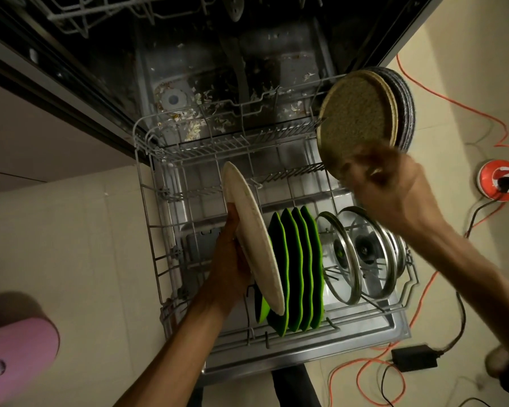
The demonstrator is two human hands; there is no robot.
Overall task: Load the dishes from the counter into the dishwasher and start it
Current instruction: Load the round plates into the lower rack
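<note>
The pale plate (252, 242) stands on edge over the lower rack (147, 230), just left of the green plates (299, 268), gripped by the left hand (231, 259). Seat its rim between free tines, parallel to them. The right hand (385, 183), blurred, grips a stack of plates (365, 113); their count is unclear.

— That right hand (382, 183) at upper right, what are its fingers doing?
— Too smeared to tell, right where it meets the plate stack (362, 118).
— And the pink thing (15, 359) at lower left?
— Cut off by the frame edge; can't name it.
</note>
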